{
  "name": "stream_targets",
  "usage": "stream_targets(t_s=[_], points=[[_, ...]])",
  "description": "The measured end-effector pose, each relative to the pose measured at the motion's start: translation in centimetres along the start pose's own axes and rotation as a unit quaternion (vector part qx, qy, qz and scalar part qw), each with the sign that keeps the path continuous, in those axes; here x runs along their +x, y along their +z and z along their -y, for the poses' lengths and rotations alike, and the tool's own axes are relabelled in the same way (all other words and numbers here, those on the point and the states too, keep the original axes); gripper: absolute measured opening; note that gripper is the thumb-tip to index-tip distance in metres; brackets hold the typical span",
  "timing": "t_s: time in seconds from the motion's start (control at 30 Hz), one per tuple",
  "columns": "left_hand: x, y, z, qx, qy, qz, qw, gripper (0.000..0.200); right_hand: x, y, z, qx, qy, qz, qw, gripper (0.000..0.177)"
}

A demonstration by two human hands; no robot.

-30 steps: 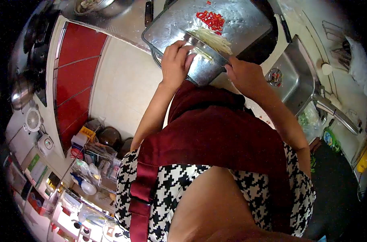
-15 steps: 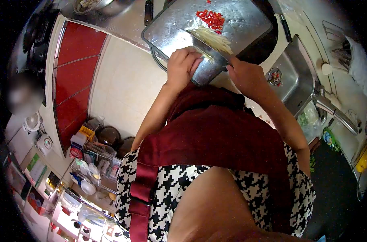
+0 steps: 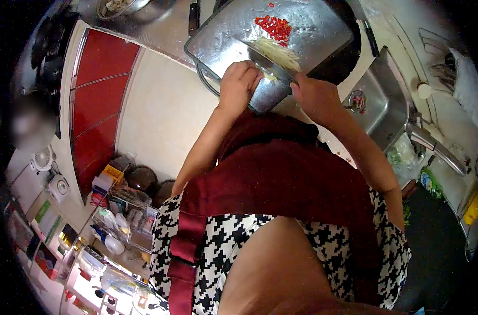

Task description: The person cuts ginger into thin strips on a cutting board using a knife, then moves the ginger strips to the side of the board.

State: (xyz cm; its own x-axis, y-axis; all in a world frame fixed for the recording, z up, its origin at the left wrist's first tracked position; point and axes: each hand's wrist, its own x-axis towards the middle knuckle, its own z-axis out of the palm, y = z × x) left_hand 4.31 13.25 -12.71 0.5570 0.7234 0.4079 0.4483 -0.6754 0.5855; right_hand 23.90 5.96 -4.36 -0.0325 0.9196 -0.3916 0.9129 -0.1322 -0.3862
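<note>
My right hand (image 3: 317, 98) is closed around the handle of a kitchen knife (image 3: 274, 68), whose blade lies across the metal cutting board (image 3: 323, 34). On the near side of the blade, my left hand (image 3: 240, 84) has its fingers curled down over a small pale yellow vegetable piece (image 3: 271, 77), mostly hidden by the fingers. Thin pale vegetable strips (image 3: 278, 52) lie in a heap along the far side of the blade. Beyond them is a pile of chopped red chili (image 3: 273, 29).
The sink (image 3: 380, 100) with its faucet (image 3: 438, 149) is to the right. A dark-handled utensil (image 3: 371, 38) lies beside the board's right edge, another knife handle (image 3: 193, 20) at its left. A metal bowl (image 3: 118, 7) holding food stands at the far left. Red cabinets (image 3: 100, 100) are below.
My right hand and the knife have shifted slightly left and toward the left hand. My left hand stays almost in place on the pale piece.
</note>
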Motion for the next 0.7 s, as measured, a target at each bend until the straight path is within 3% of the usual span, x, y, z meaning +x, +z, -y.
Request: stream_targets(t_s=[0.47, 0.57, 0.7], points=[[-0.3, 0.2, 0.2, 0.005, 0.001, 0.007, 1.0, 0.014, -0.5, 0.3, 0.3, 0.015, 0.005, 0.053, 0.998, 0.028], [-0.4, 0.2, 0.4, 0.01, -0.001, 0.015, 1.0, 0.014, -0.2, 0.6, 0.8, 0.008, 0.048, 0.066, 0.997, 0.028], [-0.1, 0.1, 0.3, 0.008, 0.009, 0.019, 1.0, 0.013, 0.5, 1.9, 0.5, 0.026, 0.036, 0.012, 0.999, 0.028]])
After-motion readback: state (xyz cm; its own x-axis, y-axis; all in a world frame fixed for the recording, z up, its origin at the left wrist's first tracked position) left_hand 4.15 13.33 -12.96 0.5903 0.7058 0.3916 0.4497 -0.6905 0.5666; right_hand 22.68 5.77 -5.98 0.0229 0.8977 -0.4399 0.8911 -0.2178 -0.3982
